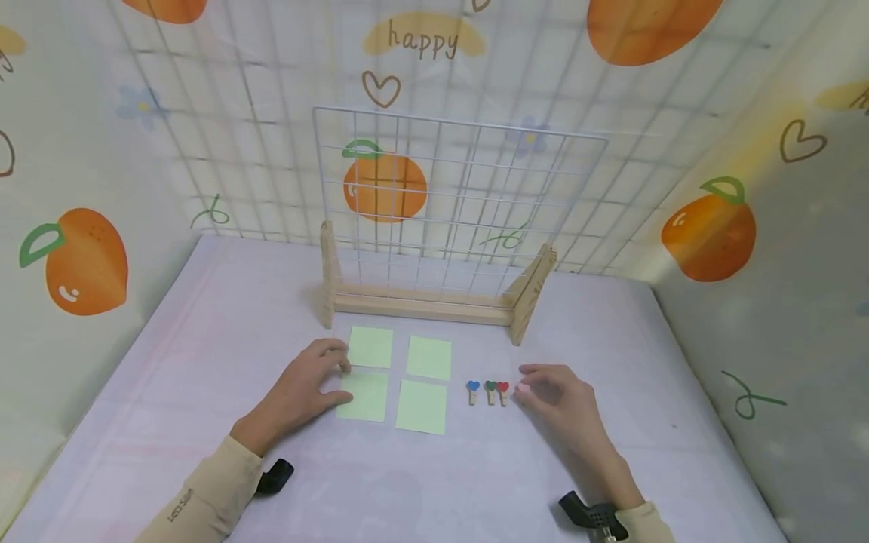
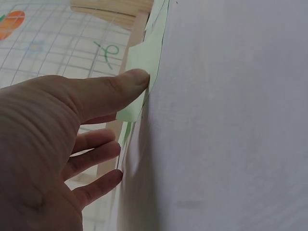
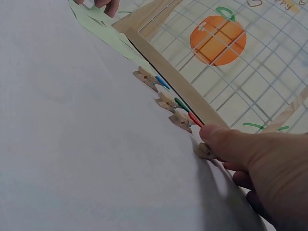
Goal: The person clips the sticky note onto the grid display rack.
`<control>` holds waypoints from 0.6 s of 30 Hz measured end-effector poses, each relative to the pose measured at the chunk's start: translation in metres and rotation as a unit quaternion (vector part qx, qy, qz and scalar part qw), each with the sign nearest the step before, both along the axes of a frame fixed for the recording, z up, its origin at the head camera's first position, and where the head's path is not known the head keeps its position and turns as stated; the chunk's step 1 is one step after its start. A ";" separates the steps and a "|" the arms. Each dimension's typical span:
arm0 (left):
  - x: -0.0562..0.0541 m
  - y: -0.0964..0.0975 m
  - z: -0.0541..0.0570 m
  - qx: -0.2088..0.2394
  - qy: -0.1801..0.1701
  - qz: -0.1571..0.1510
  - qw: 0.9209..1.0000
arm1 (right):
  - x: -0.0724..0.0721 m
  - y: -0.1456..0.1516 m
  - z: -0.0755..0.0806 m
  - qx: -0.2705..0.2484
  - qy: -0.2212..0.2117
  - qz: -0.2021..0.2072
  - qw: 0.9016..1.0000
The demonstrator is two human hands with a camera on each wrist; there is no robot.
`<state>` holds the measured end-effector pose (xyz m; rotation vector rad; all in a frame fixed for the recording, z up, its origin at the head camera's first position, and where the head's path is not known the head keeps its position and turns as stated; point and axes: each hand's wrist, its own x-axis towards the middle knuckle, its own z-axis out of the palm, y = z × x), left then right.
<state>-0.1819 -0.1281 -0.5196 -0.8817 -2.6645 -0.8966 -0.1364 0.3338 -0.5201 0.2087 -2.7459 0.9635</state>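
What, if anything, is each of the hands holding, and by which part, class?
The right hand pinches a small wooden clip near its pink heart end. The left hand, at the green notes, holds nothing.

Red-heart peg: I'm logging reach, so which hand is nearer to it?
Right. The right hand is close beside the red-heart peg, on its right; the left hand is farther off, left of it, at the green notes.
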 end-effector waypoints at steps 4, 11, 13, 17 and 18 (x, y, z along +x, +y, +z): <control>0.001 0.001 0.000 0.012 -0.011 -0.003 1.000 | 0.000 0.000 0.000 0.001 0.004 0.001 1.000; 0.003 0.002 0.000 0.018 -0.019 -0.004 1.000 | 0.002 -0.001 0.002 0.004 0.010 -0.004 1.000; 0.003 0.003 0.001 0.016 -0.015 -0.004 1.000 | 0.002 -0.002 0.002 0.006 0.009 -0.010 1.000; 0.004 0.004 0.004 0.021 -0.016 -0.007 1.000 | 0.003 -0.003 0.003 0.008 -0.010 -0.028 1.000; 0.005 0.004 0.004 0.023 -0.016 -0.008 1.000 | 0.003 -0.004 0.004 0.011 -0.016 -0.031 0.999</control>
